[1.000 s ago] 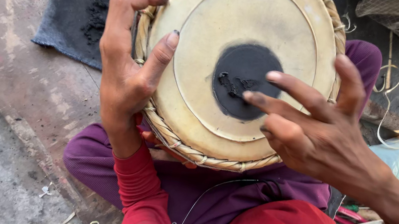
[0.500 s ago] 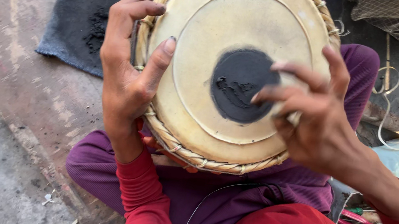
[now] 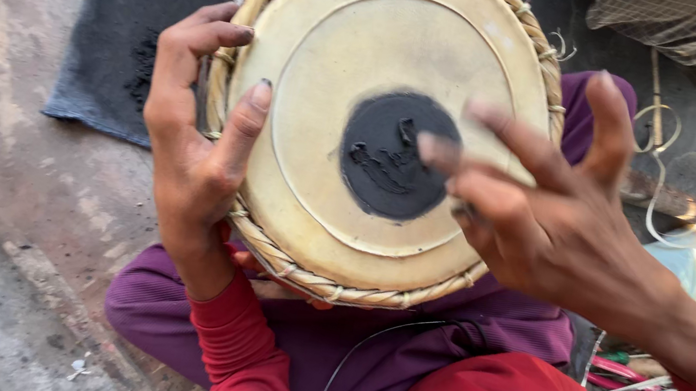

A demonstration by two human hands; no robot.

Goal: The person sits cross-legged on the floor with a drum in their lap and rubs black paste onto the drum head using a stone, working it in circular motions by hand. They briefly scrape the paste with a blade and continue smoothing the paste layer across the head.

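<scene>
Drum [image 3: 314,171], round, pale skin head w/ braided rim, centre frame, resting on my lap. Black paste patch [image 3: 397,155] mid-head. My left hand [image 3: 195,151] clamps rim at left, thumb flat on skin. My right hand [image 3: 551,220], fingers spread, fingertips [image 3: 435,152] on patch. Dark cloth [image 3: 122,54] upper left.

You're sitting on a rough concrete floor [image 3: 9,195], stained brownish with a paler grey strip at lower left. A dark cloth mat [image 3: 123,45] lies flat on it, and bright daylight washes out the right edge
</scene>
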